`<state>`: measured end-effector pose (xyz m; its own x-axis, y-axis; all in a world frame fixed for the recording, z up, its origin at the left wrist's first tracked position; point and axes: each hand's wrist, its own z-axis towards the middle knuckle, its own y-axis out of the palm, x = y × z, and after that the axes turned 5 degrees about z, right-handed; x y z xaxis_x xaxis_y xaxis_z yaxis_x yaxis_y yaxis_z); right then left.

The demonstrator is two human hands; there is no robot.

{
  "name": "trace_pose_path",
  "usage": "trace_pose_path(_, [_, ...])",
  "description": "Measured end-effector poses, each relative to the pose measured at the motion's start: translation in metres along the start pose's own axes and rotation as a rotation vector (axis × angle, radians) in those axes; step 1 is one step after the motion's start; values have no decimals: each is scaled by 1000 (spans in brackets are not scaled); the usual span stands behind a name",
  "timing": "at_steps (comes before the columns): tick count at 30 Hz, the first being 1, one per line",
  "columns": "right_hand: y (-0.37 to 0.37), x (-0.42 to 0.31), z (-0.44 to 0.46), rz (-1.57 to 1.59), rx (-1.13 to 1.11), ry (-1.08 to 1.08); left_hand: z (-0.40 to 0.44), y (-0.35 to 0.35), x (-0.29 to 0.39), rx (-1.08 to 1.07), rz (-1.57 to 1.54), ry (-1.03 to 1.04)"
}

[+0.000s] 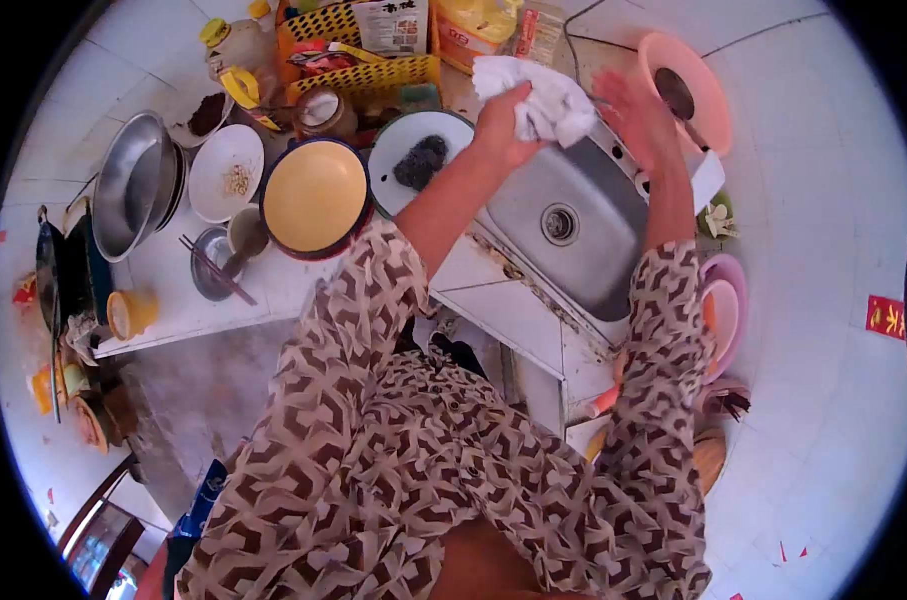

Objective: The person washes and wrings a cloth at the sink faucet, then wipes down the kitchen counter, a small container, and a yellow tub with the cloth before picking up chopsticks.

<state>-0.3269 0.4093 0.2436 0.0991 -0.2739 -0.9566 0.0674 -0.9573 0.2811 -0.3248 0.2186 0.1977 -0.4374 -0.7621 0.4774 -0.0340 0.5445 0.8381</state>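
My left hand (506, 125) grips a crumpled white cloth (541, 98) above the back edge of the metal sink (583, 205). Slightly blurred, my right hand (635, 115) is raised at the sink's right rear, apart from the cloth, with its fingers extended and nothing visible in them. Below my left forearm, a white plate (388, 148) holds a dark scouring pad (420, 163). The sink basin shows its drain and no dishes.
Left of the sink are a yellow enamel basin (316, 197), a white bowl (211, 180), metal bowls (123, 190) and chopsticks (218, 270). A yellow basket (398, 75) stands behind. A pink basin (708, 85) leans at the right rear.
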Motion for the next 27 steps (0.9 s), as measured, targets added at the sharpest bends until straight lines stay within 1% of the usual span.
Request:
trace_pose_path(1, [3,-10,20,34,0,15,11,-1,4,42,25,-15])
trace_pose_path(3, [7,-24,66,-3,41,117,29,1,10,123,83,-48])
trace_pose_path(5, [15,-35,103,-146,152,148,37,7,10,225,40,-74])
trace_pose_path(7, [-29,-11,193,-102,-213,-99,38,22,13,301,51,-94])
trace_pose_path(8, [-42,-7,216,-80,-398,-227,40,27,14,236,35,-89])
trace_pose_path(10, [1,-41,198,-116,-309,-239,47,31,9,110,2,-88])
trace_pose_path(11, [18,-54,188,-131,-264,-241,38,43,10,137,11,-79])
trace_pose_path(13, [9,-53,220,-506,-30,-226,12,75,11,194,25,-61])
trace_pose_path(14, [0,-47,246,-691,93,-212,18,74,8,158,7,-69])
trace_pose_path(15, [-21,-33,281,-952,35,-293,27,70,5,122,-12,-78])
trace_pose_path(17, [-9,-52,237,-1126,35,-263,39,72,0,72,-39,-93])
trace_pose_path(19, [-1,-66,194,-1159,25,-240,43,72,-2,39,-33,-74])
trace_pose_path(21, [-2,-74,164,-1124,45,-220,55,69,-2,36,-12,-105])
trace_pose_path(23, [-16,-57,150,-1000,76,-193,62,67,-6,35,-23,-110])
trace_pose_path(25, [-25,-20,119,-1195,57,-189,69,65,-16,42,-64,-105])
trace_pose_path(26, [-33,1,112,-923,205,-149,65,64,-24,-12,-87,-103])
trace_pose_path(27, [-38,0,115,-789,254,-141,58,61,-34,-69,-102,-85])
